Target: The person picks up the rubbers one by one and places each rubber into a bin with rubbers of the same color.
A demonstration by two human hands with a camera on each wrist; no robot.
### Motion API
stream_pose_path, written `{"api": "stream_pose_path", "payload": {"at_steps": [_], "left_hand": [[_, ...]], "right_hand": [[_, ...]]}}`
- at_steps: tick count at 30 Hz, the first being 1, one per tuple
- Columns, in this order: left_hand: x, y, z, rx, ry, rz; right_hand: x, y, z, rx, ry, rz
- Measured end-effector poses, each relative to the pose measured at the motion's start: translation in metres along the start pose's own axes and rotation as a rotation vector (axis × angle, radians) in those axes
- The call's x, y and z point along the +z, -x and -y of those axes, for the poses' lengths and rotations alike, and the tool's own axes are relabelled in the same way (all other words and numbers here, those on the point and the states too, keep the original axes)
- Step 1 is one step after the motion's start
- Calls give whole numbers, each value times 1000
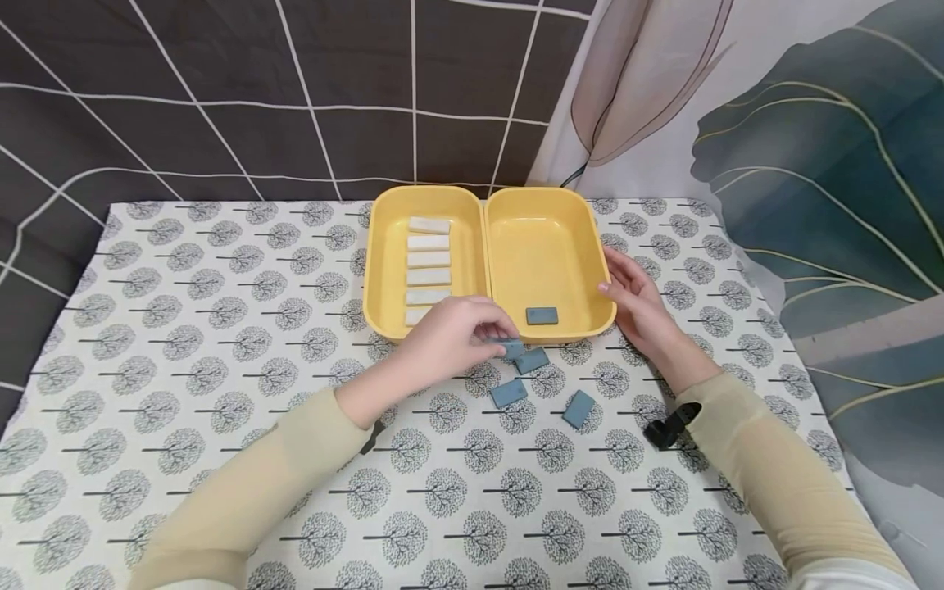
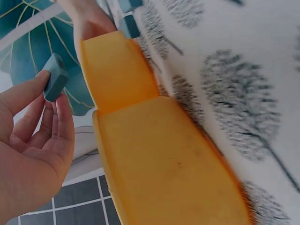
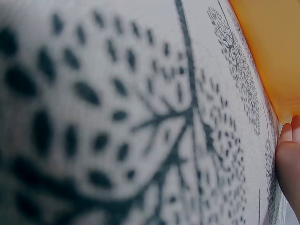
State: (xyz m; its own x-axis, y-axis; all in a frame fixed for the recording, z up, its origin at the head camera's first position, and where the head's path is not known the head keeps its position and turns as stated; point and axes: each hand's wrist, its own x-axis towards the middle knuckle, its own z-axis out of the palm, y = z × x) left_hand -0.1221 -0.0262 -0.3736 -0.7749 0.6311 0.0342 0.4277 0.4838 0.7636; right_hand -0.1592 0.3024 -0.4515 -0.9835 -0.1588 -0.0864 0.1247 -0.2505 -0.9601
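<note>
While one blue block is hanging just by the near rim of the right tray, the left hand is pinching it, thumb on one side and fingertips on the other, with only the block's thickness between them. Judging by the layout, the step in hand is placing blue blocks in this tray, and this one is not yet inside. Setting it down is calling for a short lift over the near rim, a lowering beside the placed block lying near that edge, and then a loosening of the pinch.

Close under the left hand, another block is lying on the cloth; a third and a fourth are resting nearer the person, so three are probably waiting their turn. On the far side of the tray from the left hand, the right hand is holding the outer wall, thumb at the rim and fingers bent along the outside; how firmly, I cannot tell. It is probably steadying the tray, and should be staying there during the placing.

Alongside, the left tray is holding white blocks in a column, the nearest partly hidden by the left hand.
</note>
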Motion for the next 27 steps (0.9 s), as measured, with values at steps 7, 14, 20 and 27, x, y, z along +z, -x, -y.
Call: {"api": "stream_pose_path", "payload": {"at_steps": [7, 14, 20, 27], "left_hand": [[-4, -22, -9, 6, -11, -6], [-7, -46, -11, -19, 23, -16], [-7, -66, -12, -25, 37, -9], [-6, -84, -9, -10, 46, -9]], "right_hand": [[0, -1, 0, -2, -3, 8], [0, 0, -1, -7, 1, 14], [0, 0, -1, -2, -2, 9], [0, 0, 0, -1, -9, 5]]}}
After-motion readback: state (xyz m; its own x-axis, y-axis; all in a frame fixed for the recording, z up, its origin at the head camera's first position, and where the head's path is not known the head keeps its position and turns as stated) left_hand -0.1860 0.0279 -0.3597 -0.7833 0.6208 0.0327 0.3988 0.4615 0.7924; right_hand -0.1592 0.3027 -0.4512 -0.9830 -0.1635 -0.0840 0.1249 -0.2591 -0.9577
